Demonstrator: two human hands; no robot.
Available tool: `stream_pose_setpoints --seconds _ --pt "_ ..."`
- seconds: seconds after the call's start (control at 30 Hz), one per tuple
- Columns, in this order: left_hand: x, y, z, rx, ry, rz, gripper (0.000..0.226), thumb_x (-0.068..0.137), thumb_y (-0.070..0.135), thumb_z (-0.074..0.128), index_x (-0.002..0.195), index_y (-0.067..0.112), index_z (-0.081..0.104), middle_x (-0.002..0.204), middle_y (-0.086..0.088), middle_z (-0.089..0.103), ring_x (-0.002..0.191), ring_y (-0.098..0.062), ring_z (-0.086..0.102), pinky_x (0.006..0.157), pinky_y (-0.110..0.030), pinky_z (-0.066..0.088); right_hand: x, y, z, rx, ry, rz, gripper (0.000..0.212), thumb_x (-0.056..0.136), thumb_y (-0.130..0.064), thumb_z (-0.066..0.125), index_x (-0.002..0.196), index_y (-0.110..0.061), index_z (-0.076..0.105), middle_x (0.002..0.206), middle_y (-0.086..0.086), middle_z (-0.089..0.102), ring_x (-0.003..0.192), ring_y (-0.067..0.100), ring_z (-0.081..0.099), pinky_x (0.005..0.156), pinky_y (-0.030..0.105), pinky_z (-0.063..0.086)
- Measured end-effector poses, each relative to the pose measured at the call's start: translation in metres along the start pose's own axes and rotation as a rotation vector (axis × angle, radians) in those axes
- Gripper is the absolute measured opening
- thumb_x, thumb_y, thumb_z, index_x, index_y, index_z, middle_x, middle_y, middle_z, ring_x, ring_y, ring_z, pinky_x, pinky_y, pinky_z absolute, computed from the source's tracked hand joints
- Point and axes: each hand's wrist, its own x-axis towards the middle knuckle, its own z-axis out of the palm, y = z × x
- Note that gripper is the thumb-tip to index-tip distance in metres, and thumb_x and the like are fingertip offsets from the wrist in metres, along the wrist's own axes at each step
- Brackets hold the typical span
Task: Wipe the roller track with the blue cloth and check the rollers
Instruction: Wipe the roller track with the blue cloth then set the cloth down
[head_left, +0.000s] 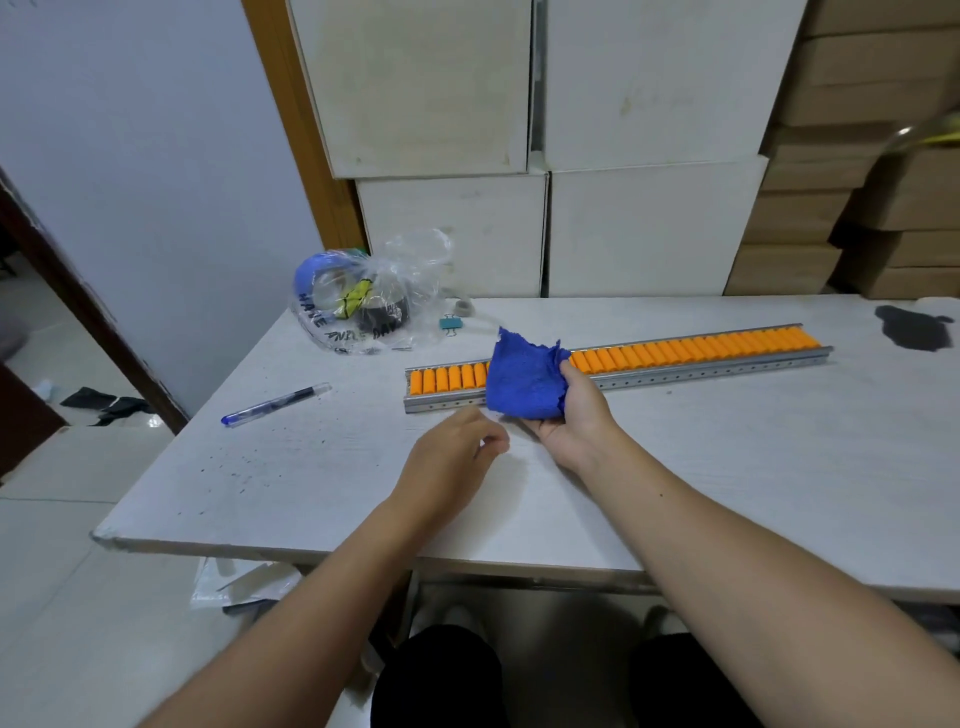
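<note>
A long metal roller track (696, 371) with many orange rollers (727, 345) lies across the white table (727, 467). My right hand (576, 410) holds the blue cloth (524, 379) up in front of the track's left part, hiding some rollers. My left hand (452, 452) hovers just above the table, near the track's left end, fingers loosely curled and holding nothing.
A clear plastic bag (363, 306) with tape rolls sits at the table's back left, a teal binder clip (451, 325) beside it. A blue pen (275, 404) lies at the left. A dark stain (914, 327) marks the far right. White boxes (597, 156) stand behind.
</note>
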Motion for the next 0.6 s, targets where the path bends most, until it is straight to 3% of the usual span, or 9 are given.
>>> stream_pose_setpoints --seconds 0.13,0.27,0.37,0.43,0.5,0.6 --pt "0.000 -0.001 0.002 0.014 -0.054 -0.049 0.020 0.093 0.023 0.054 0.100 0.018 0.072 0.098 0.006 0.062 0.087 -0.010 0.056 0.077 -0.028 0.044 0.002 -0.007 -0.012 0.020 -0.018 0.027 0.043 0.091 -0.046 0.055 0.119 -0.013 0.058 0.115 0.013 0.067 0.104 0.034 0.065 0.088 0.054 0.052" --pt "0.005 -0.004 0.002 -0.054 0.045 -0.101 0.007 0.086 0.017 0.063 0.081 0.020 0.068 0.089 0.006 0.060 0.077 -0.010 0.056 0.071 -0.029 0.045 0.000 -0.014 -0.018 -0.026 -0.003 0.020 0.028 0.094 -0.019 0.057 0.121 -0.012 0.054 0.114 0.013 0.065 0.106 0.034 0.063 0.083 0.051 0.054" --pt "0.016 -0.016 -0.005 -0.076 0.256 -0.122 0.010 0.087 0.016 0.064 0.096 0.016 0.068 0.100 -0.001 0.058 0.091 -0.019 0.057 0.080 -0.029 0.043 0.003 -0.036 -0.027 -0.020 0.033 -0.034 0.021 0.096 -0.013 0.050 0.115 -0.017 0.055 0.110 0.010 0.065 0.099 0.031 0.064 0.080 0.049 0.054" --pt "0.025 -0.030 -0.012 -0.034 0.336 -0.212 0.037 0.082 0.018 0.071 0.118 0.012 0.061 0.115 -0.011 0.053 0.109 -0.027 0.050 0.091 -0.028 0.035 0.006 -0.058 -0.032 -0.046 0.095 -0.107 0.015 0.096 -0.015 0.049 0.109 -0.019 0.055 0.103 0.007 0.066 0.093 0.028 0.065 0.073 0.047 0.055" --pt "0.036 -0.042 -0.018 -0.015 0.306 -0.350 0.071 0.073 0.025 0.079 0.135 0.011 0.047 0.129 -0.016 0.046 0.122 -0.031 0.040 0.100 -0.031 0.030 0.013 -0.080 -0.037 -0.126 0.201 -0.208 0.013 0.094 -0.018 0.052 0.107 -0.019 0.054 0.096 0.003 0.065 0.088 0.024 0.065 0.069 0.044 0.056" --pt "0.044 -0.055 -0.016 -0.009 0.238 -0.472 0.101 0.064 0.035 0.085 0.144 0.010 0.029 0.145 -0.018 0.037 0.135 -0.033 0.031 0.111 -0.043 0.025 0.028 -0.105 -0.045 -0.229 0.344 -0.333 0.005 0.091 -0.021 0.055 0.087 -0.019 0.056 0.089 -0.001 0.064 0.089 0.022 0.064 0.086 0.043 0.054"
